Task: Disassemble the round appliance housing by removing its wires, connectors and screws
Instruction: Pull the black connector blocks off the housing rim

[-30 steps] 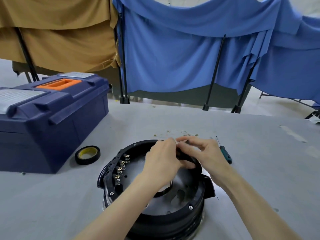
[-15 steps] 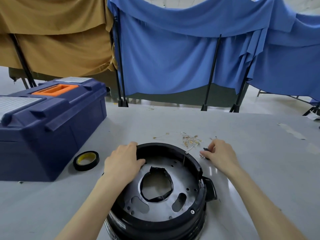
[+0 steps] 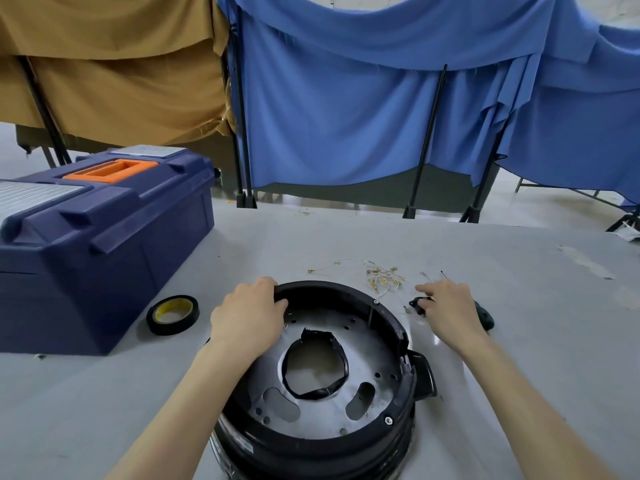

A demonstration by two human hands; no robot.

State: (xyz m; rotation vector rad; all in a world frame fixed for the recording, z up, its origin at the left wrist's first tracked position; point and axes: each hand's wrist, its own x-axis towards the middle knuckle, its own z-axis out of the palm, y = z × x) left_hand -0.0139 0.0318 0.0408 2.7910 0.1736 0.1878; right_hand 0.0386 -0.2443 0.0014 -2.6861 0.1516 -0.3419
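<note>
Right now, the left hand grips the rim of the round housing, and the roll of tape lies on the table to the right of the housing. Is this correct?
Not quite: the head view shows the roll of tape on the table to the left of the round housing, near the blue toolbox. The left hand does grip the housing's rim.

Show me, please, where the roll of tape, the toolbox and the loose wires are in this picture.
roll of tape [image 3: 173, 329], head view, on its black outer wall.
toolbox [image 3: 156, 254], head view, on its blue side wall.
loose wires [image 3: 382, 280], head view, on the cluster of yellow terminals.
</note>
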